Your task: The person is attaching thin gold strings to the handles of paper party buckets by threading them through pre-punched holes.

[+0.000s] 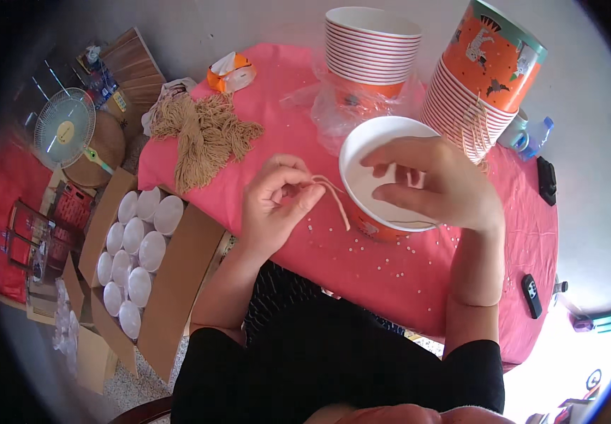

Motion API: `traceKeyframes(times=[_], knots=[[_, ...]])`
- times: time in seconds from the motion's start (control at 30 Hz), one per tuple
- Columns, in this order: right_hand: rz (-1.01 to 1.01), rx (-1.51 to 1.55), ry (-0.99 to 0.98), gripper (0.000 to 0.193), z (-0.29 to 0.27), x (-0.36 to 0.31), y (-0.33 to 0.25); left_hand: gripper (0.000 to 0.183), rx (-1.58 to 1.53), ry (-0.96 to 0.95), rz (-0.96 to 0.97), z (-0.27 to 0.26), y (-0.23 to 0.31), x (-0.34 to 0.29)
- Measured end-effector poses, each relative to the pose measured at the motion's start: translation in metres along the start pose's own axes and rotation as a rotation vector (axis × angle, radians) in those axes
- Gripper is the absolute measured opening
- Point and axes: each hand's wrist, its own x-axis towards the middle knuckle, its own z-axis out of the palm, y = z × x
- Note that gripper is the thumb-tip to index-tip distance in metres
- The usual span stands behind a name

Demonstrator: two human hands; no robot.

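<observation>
A paper bucket (353,154), white inside and orange outside, stands on the pink-covered table in front of me. My left hand (277,205) is at its left side, thumb and forefinger pinched on a tan cord (341,208). One end of that cord hangs loose, and another part runs toward the bucket's rim. Over the bucket's mouth hovers my right hand (440,180), its thumb and fingers apart, with nothing visible between them. A further bit of cord shows at the near rim, below that hand.
Stacked buckets (372,53) in clear plastic and a taller orange stack (478,85) stand at the back. A bundle of tan cords (203,138) lies at the left. White bits dot the pink cloth (390,283). A remote (531,295) lies right; a carton (171,290) of white cups stands left.
</observation>
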Motion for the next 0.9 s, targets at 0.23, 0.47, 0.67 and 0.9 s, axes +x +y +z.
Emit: traceKeyframes(times=[0.23,0.47,0.67,0.9], knots=[[-0.003,0.08,-0.033,0.033,0.028,0.01,-0.009,0.006,-0.234,-0.072,-0.15,0.009,0.009,-0.002],[-0.053,0.047,0.126,0.016,0.038,0.012,-0.006,0.006,-0.149,-0.063,-0.102,0.009,0.012,-0.003],[-0.023,-0.051,0.165,0.008,0.031,0.012,-0.007,0.005,0.0,-0.037,-0.008,0.004,0.019,-0.003],[0.075,-0.057,0.12,0.006,0.007,0.002,-0.008,0.007,0.015,-0.089,-0.011,-0.006,0.007,-0.007]])
